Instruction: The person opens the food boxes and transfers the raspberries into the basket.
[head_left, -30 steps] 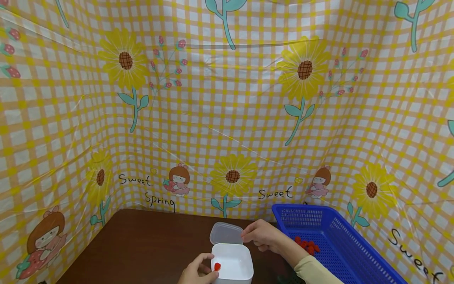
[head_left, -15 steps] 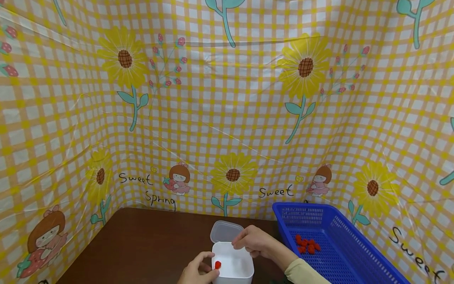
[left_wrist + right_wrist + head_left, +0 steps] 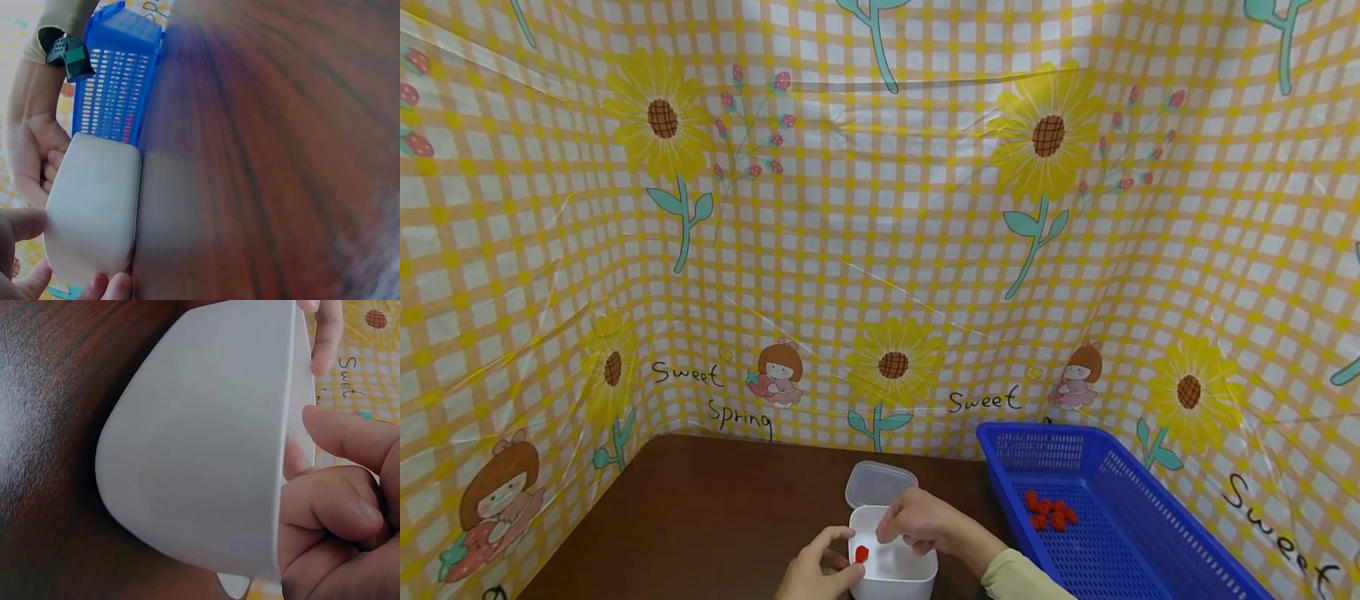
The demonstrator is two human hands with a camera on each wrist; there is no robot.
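Note:
A white, square plastic box (image 3: 891, 587) stands at the table's near edge. My left hand (image 3: 820, 565) grips its left side, thumb near the front corner and another finger at the back corner. A small red piece (image 3: 861, 554) lies inside by the left wall, beside that thumb. My right hand (image 3: 919, 525) reaches over the right side of the box, its fingers partly inside. In the right wrist view its thumb (image 3: 347, 434) is extended, other fingers are curled behind the rim, and no object shows between them. The clear lid (image 3: 880, 485) lies behind the box.
To the right stands a blue perforated basket (image 3: 1120, 533) with several red pieces (image 3: 1051, 512) at its left end. The dark brown table (image 3: 730, 517) extends to the left. A checked, flower-printed cloth (image 3: 820, 275) encloses the back and sides.
My right hand has moved from the lid's right edge leftward and nearer, into the box opening. My left hand keeps its hold on the box; the view has tilted slightly.

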